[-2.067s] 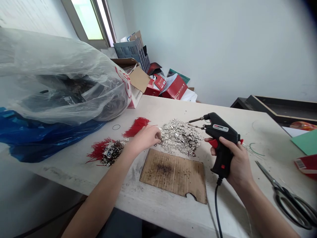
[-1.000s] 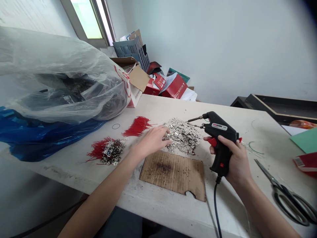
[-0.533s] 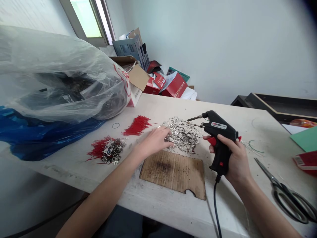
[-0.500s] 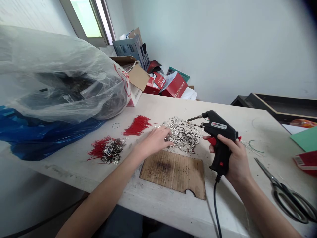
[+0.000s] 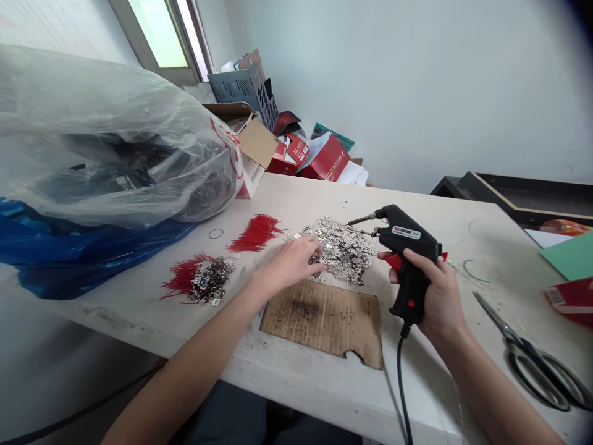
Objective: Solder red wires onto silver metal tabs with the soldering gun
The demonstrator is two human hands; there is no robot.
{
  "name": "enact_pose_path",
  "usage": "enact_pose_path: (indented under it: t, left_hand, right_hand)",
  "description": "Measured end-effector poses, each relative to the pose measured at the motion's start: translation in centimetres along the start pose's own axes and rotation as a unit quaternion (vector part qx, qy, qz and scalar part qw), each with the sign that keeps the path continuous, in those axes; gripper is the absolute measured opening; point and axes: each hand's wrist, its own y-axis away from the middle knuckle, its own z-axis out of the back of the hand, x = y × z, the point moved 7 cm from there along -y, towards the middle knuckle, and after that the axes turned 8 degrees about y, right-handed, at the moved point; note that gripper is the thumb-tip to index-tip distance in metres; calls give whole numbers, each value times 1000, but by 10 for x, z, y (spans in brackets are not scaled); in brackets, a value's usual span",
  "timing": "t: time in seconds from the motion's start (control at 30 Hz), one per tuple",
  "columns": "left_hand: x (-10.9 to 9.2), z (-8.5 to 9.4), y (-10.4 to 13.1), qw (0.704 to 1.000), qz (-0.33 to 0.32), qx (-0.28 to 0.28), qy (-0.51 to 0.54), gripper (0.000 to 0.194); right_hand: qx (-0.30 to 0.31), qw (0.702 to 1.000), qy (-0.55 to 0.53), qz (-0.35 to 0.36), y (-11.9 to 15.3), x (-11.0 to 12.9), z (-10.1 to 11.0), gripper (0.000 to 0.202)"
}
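My right hand (image 5: 440, 290) is wrapped round the grip of a black soldering gun (image 5: 410, 247) with a red trigger. Its tip points left over the far side of a pile of small silver metal tabs (image 5: 345, 250). At the left edge of this pile, my left hand (image 5: 296, 259) reaches in with thumb and fingers apart; whether a tab touches the fingertips is hidden. Left of it lies a bundle of red wires (image 5: 256, 233). Nearer me is a heap of red wires with metal tabs at their ends (image 5: 201, 279). A scorched cardboard piece (image 5: 324, 321) lies below the pile.
Scissors (image 5: 528, 355) lie at the right, near green wire scraps. A large plastic bag (image 5: 139, 154) bulges over the left of the white table (image 5: 287, 377). Red boxes (image 5: 327, 159) and a carton (image 5: 257, 142) stand behind. The gun's cord (image 5: 402, 383) hangs toward me.
The view has shifted very slightly. My left hand has edged a little right along the metal tabs; the soldering gun stays held in much the same place.
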Motion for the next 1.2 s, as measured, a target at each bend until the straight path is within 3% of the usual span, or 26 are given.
enact_pose_path:
  t: [0.23, 0.5, 0.73, 0.83, 0.97, 1.2]
  left_hand:
    - [-3, 6, 4, 1000, -21, 13, 4, 41]
    - [-6, 7, 3, 999, 11, -10, -36, 22]
    - [2, 18, 1, 999, 22, -31, -5, 26]
    - [14, 29, 5, 999, 38, -1, 12, 24]
    - [27, 38, 10, 997, 53, 47, 42, 37]
    - [32, 29, 9, 989, 88, 66, 95, 9]
  right_hand:
    - [-3, 1000, 2, -8, 0, -2, 1, 38]
    - [-5, 1000, 5, -9, 1, -2, 1, 37]
    - [-6, 1000, 1, -8, 0, -2, 1, 37]
    - [-2, 1000, 2, -5, -1, -3, 0, 36]
    - [0, 1000, 4, -5, -1, -3, 1, 34]
    - [-1, 1000, 6, -1, -1, -3, 2, 33]
